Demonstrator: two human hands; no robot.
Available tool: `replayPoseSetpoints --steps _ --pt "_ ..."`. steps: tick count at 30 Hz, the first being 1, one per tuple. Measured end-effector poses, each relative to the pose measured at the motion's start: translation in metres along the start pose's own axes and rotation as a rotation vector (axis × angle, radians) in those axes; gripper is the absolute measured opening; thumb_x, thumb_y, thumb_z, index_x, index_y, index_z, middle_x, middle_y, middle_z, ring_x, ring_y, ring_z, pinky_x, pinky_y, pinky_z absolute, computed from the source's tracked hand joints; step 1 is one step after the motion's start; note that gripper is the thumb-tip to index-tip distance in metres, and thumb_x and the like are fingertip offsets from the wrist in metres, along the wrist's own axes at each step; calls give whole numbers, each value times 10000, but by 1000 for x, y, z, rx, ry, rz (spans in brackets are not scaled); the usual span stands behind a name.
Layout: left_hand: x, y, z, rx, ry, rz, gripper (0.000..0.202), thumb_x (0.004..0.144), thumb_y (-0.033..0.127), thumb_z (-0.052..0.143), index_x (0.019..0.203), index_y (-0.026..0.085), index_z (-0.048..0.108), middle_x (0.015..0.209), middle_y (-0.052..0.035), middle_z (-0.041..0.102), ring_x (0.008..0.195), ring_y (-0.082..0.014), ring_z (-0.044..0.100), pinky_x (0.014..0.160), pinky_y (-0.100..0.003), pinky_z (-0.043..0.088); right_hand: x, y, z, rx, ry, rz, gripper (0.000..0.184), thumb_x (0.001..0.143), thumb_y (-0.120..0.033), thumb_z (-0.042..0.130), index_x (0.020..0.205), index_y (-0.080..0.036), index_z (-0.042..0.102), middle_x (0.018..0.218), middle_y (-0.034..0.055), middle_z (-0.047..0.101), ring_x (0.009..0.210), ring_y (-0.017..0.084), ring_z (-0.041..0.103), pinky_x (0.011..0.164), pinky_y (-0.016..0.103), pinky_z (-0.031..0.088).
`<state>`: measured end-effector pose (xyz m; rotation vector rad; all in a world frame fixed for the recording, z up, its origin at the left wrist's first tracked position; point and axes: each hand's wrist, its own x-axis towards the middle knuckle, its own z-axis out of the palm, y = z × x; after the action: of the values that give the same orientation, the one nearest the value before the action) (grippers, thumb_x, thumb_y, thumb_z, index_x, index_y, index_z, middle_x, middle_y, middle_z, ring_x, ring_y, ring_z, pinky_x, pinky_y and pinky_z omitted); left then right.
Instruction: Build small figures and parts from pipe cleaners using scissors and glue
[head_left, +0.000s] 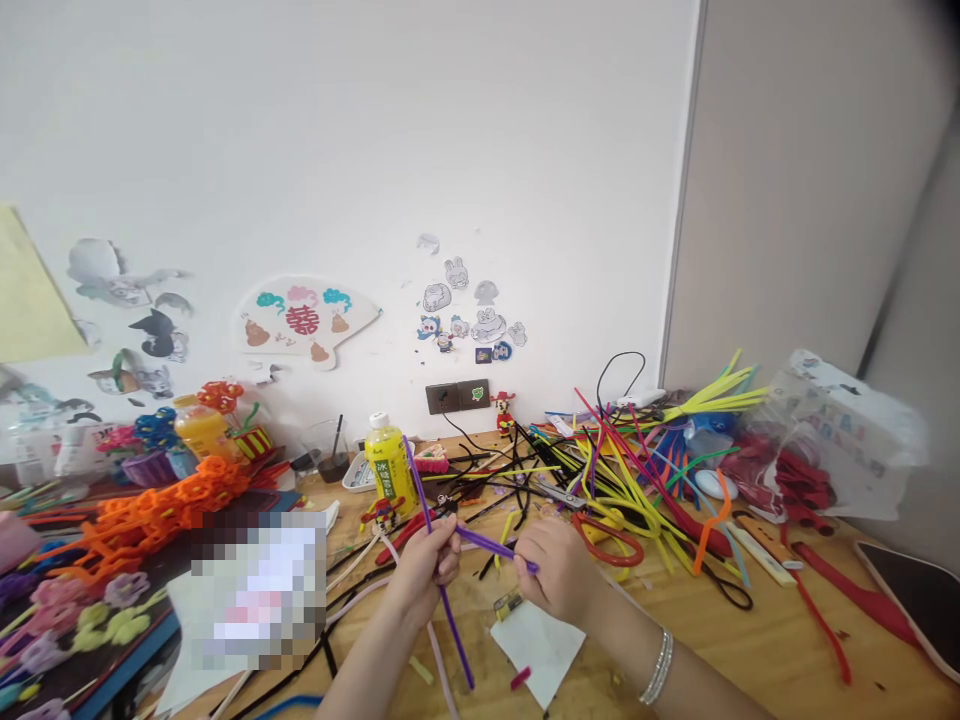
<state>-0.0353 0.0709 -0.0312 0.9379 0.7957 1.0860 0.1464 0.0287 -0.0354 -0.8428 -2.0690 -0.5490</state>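
Observation:
My left hand (424, 572) grips a long purple pipe cleaner (448, 600) upright, its ends reaching up past the yellow bottle and down towards the table. My right hand (559, 570) pinches a shorter purple pipe cleaner (487, 545) that runs across to my left fingers. Whether the two purple pieces are twisted together is hidden by my fingers. Below my right hand lies a white paper sheet (538, 650), and a metal bangle (657, 666) circles that wrist. Red-handled scissors (609, 540) rest just beyond my right hand.
A wooden table (750, 640) carries a large tangle of multicoloured pipe cleaners (622, 480) at the back right. A yellow bottle (390, 465) stands behind my hands. An orange pipe-cleaner chain (150, 520) and flowers lie left, beside a pixelated patch (259, 590).

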Motion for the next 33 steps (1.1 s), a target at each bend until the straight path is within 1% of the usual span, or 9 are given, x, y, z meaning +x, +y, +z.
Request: replayPoseSetpoints --steps 6,10,15,21,27,33 --pt "1 -1 -1 -4 5 9 290 615 353 676 522 136 507 331 90 350 271 1 196 341 -172 67 -1 0 0 13 -14 -23 317 824 -243 274 600 -174 487 552 39 513 556 163 418 537 295 262" --pt "2 -2 -2 -5 14 13 277 628 342 665 536 133 509 353 85 365 272 2 201 338 -171 70 -1 0 -1 11 -18 -23 313 815 -223 277 584 -178 483 534 33 505 540 157 414 529 293 253" --pt "3 -4 -3 -9 17 15 272 623 336 670 541 130 511 396 69 417 277 8 207 337 -169 78 0 0 -2 10 -21 -16 280 781 -185 284 576 -180 475 534 37 503 538 159 406 525 292 250" --pt "3 -4 -1 -4 -1 -9 335 614 372 676 476 137 481 321 92 325 270 8 184 342 -167 73 1 0 -6 25 -22 10 270 777 -198 282 599 -175 483 553 41 509 554 162 417 554 296 267" --pt "3 -4 -3 -16 0 -11 330 598 369 687 480 136 486 333 86 348 274 11 188 345 -166 65 1 -2 -6 30 -51 -8 287 787 -226 268 608 -176 486 563 45 511 555 169 413 546 304 263" --pt "6 -5 -7 -17 -5 -33 346 572 379 700 465 137 477 301 91 328 271 10 181 347 -168 62 0 -2 -3 35 -24 5 287 783 -178 266 603 -171 489 558 48 512 555 170 412 543 301 270"
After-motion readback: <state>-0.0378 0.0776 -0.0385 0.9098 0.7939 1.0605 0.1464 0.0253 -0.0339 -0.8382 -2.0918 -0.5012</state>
